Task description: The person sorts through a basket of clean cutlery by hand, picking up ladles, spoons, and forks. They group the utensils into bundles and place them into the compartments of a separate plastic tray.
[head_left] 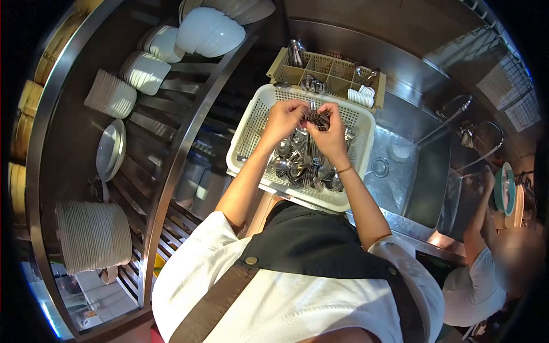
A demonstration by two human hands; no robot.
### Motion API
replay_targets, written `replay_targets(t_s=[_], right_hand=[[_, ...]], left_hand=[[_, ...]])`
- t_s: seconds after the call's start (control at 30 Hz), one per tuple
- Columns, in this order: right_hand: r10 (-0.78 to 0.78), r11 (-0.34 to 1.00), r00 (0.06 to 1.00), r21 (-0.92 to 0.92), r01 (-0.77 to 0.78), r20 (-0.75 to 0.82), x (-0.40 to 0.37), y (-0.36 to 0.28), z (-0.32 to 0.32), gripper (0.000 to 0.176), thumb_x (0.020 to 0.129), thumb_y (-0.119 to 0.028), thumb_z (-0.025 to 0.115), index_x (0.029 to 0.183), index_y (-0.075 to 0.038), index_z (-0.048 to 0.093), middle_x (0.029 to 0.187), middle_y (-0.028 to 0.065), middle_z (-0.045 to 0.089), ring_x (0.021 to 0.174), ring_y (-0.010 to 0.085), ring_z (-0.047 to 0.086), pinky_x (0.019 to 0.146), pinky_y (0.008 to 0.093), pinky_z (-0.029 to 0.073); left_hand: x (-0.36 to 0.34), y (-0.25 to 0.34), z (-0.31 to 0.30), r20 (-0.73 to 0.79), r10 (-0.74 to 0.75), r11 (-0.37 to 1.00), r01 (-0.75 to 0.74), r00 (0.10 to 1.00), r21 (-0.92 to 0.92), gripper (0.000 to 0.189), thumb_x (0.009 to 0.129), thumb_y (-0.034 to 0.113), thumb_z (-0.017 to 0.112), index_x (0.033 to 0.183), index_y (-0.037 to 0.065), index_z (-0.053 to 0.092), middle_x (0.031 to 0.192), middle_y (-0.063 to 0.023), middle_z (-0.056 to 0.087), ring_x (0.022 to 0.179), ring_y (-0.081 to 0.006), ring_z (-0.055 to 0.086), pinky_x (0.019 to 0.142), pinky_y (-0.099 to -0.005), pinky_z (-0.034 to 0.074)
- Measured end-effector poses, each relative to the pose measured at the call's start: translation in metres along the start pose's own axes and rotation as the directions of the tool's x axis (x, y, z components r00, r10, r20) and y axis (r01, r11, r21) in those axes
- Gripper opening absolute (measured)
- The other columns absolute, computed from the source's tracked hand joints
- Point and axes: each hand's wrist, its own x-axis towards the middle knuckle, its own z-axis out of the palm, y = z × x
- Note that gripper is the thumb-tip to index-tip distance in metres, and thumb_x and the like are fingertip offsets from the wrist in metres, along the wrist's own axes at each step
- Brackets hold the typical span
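Note:
Both hands meet over the far part of a white perforated plastic basket (245, 132). A bunch of forks (318, 119) sits in my right hand (330, 136), its fingers closed around them with the tines showing. My left hand (283, 121) is closed at the same bunch, its fingertips pinching among the forks; exactly which ones it grips is hidden. Loose spoons and forks (297, 166) lie jumbled in the basket below. Just beyond is a beige divided cutlery holder (293, 75), with upright cutlery (296, 52), spoons (313, 84) and white spoons (361, 95) in separate compartments.
A metal sink (394, 171) with running water is right of the basket. Further right, a co-worker (477, 280) stands near a green-rimmed dish (504, 188). On the left, a slatted rack (163, 228) holds stacked plates (94, 237) and bowls (209, 33).

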Motion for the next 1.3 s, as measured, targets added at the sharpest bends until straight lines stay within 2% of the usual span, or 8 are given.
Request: replay_targets(t_s=[0.23,0.43,0.57,0.63,0.7,0.83,0.9,1.3], right_hand=[[0.155,0.984,0.983,0.104,-0.145,-0.096,-0.011,0.028,-0.006,0.038,0.071,0.003,0.070,0.099,-0.005,0.046,0.085,0.0035,0.055,0.077,0.0110,0.054,0.072,0.0262,0.046],[0.204,0.977,0.977,0.084,-0.198,-0.069,-0.021,0.049,-0.010,0.046,0.069,0.004,0.070,0.107,-0.006,0.046,0.091,0.0050,0.056,0.083,0.0120,0.057,0.075,0.0258,0.047],[0.381,0.847,0.919,0.361,-0.390,0.101,-0.017,0.043,-0.024,0.043,0.076,0.011,0.059,0.115,-0.005,0.051,0.093,0.0085,0.061,0.074,0.0138,0.063,0.067,0.0245,0.055],[0.349,0.791,0.900,0.433,-0.432,0.260,-0.014,0.040,-0.039,0.037,0.076,0.011,0.059,0.111,-0.003,0.057,0.091,0.0084,0.062,0.076,0.0144,0.064,0.068,0.0258,0.055],[0.309,0.802,0.884,0.403,-0.440,0.350,-0.017,0.032,-0.042,0.033,0.076,0.011,0.059,0.107,-0.002,0.059,0.090,0.0083,0.063,0.077,0.0143,0.064,0.069,0.0265,0.056],[0.315,0.840,0.764,0.209,-0.500,0.563,-0.041,0.030,-0.026,0.026,0.074,0.007,0.063,0.098,-0.001,0.064,0.090,0.0067,0.067,0.083,0.0129,0.065,0.075,0.0270,0.054],[0.175,0.953,0.827,0.120,-0.279,0.535,-0.055,0.032,-0.016,0.026,0.072,0.004,0.065,0.097,-0.001,0.064,0.090,0.0057,0.067,0.082,0.0121,0.064,0.077,0.0270,0.053],[0.361,0.903,0.865,0.098,-0.417,0.349,-0.073,0.042,-0.009,0.019,0.075,-0.003,0.069,0.092,0.000,0.063,0.077,0.0033,0.065,0.067,0.0081,0.061,0.063,0.0233,0.049]], left_hand=[[0.015,-0.033,0.018,-0.029,-0.020,0.998,0.022,0.999,0.064,0.014,0.083,0.007,0.060,0.073,-0.002,0.064,0.059,-0.0043,0.062,0.053,-0.0079,0.057,0.049,-0.0253,0.044],[0.009,-0.050,0.009,0.285,-0.050,0.997,0.030,0.957,0.075,0.015,0.090,0.010,0.058,0.091,-0.002,0.067,0.072,-0.0006,0.063,0.065,-0.0057,0.056,0.058,-0.0184,0.044],[0.041,-0.115,-0.049,-0.278,0.115,0.766,0.093,0.954,0.636,0.028,0.089,0.025,0.056,0.089,0.000,0.068,0.072,-0.0111,0.067,0.069,-0.0217,0.066,0.062,-0.0336,0.050],[0.049,-0.137,-0.072,-0.362,0.047,0.631,0.253,0.931,0.734,0.038,0.085,0.032,0.059,0.087,-0.006,0.066,0.073,-0.0207,0.067,0.069,-0.0325,0.067,0.067,-0.0395,0.052],[0.047,-0.141,-0.076,-0.314,-0.461,0.557,0.546,0.830,0.626,0.044,0.084,0.036,0.062,0.080,-0.008,0.066,0.068,-0.0210,0.066,0.060,-0.0295,0.067,0.063,-0.0400,0.053],[0.051,-0.186,-0.075,-0.296,-0.438,0.627,0.525,0.849,0.575,0.035,0.079,0.029,0.069,0.069,-0.005,0.065,0.060,-0.0150,0.065,0.051,-0.0231,0.066,0.055,-0.0358,0.054],[0.049,-0.185,-0.074,-0.318,-0.421,0.663,0.527,0.850,0.532,0.032,0.078,0.026,0.070,0.069,-0.004,0.065,0.059,-0.0142,0.065,0.050,-0.0225,0.065,0.054,-0.0345,0.054],[0.028,-0.120,-0.081,-0.456,0.204,0.739,0.170,0.866,0.652,0.024,0.083,0.022,0.067,0.076,0.001,0.057,0.069,-0.0156,0.063,0.068,-0.0328,0.064,0.061,-0.0393,0.047]])
